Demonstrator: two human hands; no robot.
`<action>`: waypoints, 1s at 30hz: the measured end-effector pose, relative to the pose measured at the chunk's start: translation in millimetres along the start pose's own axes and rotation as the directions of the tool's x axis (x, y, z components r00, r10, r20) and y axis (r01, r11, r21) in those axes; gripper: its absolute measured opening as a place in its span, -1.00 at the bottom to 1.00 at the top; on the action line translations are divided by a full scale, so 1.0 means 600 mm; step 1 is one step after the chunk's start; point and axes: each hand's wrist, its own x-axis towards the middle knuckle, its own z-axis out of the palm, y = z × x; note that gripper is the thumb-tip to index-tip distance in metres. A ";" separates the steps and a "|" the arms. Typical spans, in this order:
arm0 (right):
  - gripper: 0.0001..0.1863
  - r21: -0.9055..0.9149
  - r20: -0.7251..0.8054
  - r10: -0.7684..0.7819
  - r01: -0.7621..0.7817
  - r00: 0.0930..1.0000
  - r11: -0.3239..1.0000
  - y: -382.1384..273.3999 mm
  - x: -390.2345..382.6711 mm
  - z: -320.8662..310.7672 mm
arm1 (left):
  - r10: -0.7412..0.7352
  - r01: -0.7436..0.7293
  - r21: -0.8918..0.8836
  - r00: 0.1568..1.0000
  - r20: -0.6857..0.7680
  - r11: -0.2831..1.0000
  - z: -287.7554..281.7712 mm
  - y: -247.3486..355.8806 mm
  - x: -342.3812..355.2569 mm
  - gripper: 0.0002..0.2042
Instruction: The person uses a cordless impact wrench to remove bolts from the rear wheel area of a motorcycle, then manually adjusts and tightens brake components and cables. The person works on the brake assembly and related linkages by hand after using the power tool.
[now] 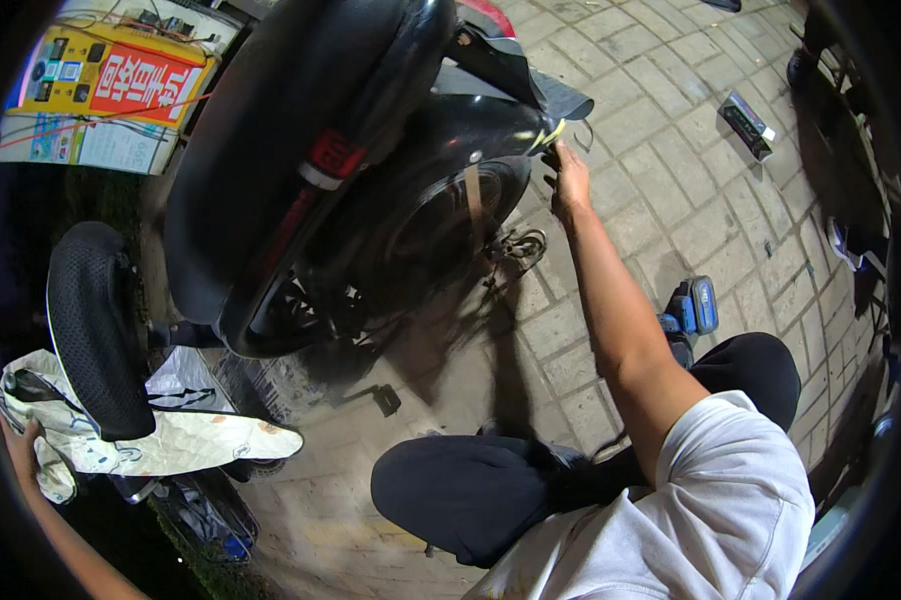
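Note:
A black fender point(495, 125) covers the wheel point(435, 230) of a black scooter or motorbike in front of me. At the fender's end, beside some pale yellow strips point(548, 135), my right hand point(570, 182) reaches in with fingers closed; what they grip is partly hidden, but it looks like the fender's tip. My left hand point(22, 450) is at the far left, cut off by the picture's rim. It lies against a pale patterned cover point(200, 443) below a black mesh seat point(95, 330); its fingers are mostly hidden.
On the paving right of my arm lies a blue cordless power tool point(692, 305). Farther off sits a small black-and-white box point(748, 127). A yellow-and-red sign point(65, 75) stands upper left. A small dark piece point(384, 400) lies near my knee. Another person's shoe point(842, 243) is far right.

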 end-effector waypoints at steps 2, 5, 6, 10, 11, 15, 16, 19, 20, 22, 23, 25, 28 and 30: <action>-0.30 -0.160 -0.172 0.298 -0.325 0.939 0.932 0.051 0.019 -0.006 | -0.099 0.101 -0.013 0.991 0.093 0.995 0.006 0.026 0.001 -0.35; -0.08 -0.209 0.211 0.499 -0.459 0.841 0.863 0.108 0.030 -0.024 | -0.230 0.234 0.072 0.971 -0.064 0.970 0.006 0.064 -0.044 -0.46; -0.02 -0.150 0.261 0.476 -0.452 0.840 0.880 0.115 0.042 -0.035 | -0.222 0.228 0.022 0.964 -0.148 0.973 0.004 0.078 -0.060 -0.49; -0.02 0.127 0.150 0.405 -0.424 0.902 0.897 0.098 0.099 -0.070 | -0.184 -0.053 -0.389 0.817 -0.547 0.920 -0.007 0.148 -0.101 -0.46; -0.11 0.060 0.140 0.288 -0.299 0.947 0.952 0.085 0.110 -0.080 | -0.138 -0.020 -0.304 0.861 -0.489 0.952 -0.010 0.163 -0.113 -0.39; -0.35 0.291 0.198 -0.082 0.022 0.977 0.956 0.047 0.147 -0.113 | -0.020 0.021 0.169 1.000 -0.010 0.985 -0.005 0.204 -0.150 0.11; -0.33 0.209 0.193 -0.033 -0.008 0.981 0.978 0.051 0.146 -0.121 | -0.014 -0.011 0.292 0.996 0.084 0.956 0.002 0.208 -0.152 0.18; -0.20 0.018 0.074 0.134 -0.136 0.988 0.991 0.100 0.131 -0.126 | 0.046 -0.030 0.676 0.999 -0.006 0.736 0.000 0.203 -0.132 0.22; -0.10 0.061 0.055 0.316 -0.319 0.947 0.946 0.122 0.118 -0.126 | 0.103 -0.045 0.678 0.994 -0.046 0.733 -0.004 0.198 -0.119 0.22; -0.05 0.090 0.156 0.456 -0.473 0.876 0.877 0.159 0.099 -0.109 | 0.064 -0.049 0.623 0.998 -0.001 0.781 -0.008 0.188 -0.092 0.21; -0.05 0.100 0.329 0.438 -0.492 0.837 0.865 0.165 0.093 -0.099 | 0.044 -0.059 0.578 0.998 0.041 0.814 -0.010 0.184 -0.083 0.20; -0.07 0.159 0.428 0.371 -0.473 0.824 0.867 0.158 0.079 -0.076 | 0.163 -0.214 0.436 0.975 0.152 0.874 -0.009 0.182 -0.071 0.08; -0.24 0.028 0.205 0.278 -0.289 0.939 0.957 0.097 0.066 -0.040 | 0.090 -0.116 0.165 0.983 0.160 0.979 0.013 0.193 -0.063 -0.20; -0.46 -0.086 -0.003 0.277 -0.276 0.961 0.957 0.040 0.058 -0.029 | 0.046 -0.072 0.161 0.986 0.160 0.984 0.035 0.211 -0.053 -0.21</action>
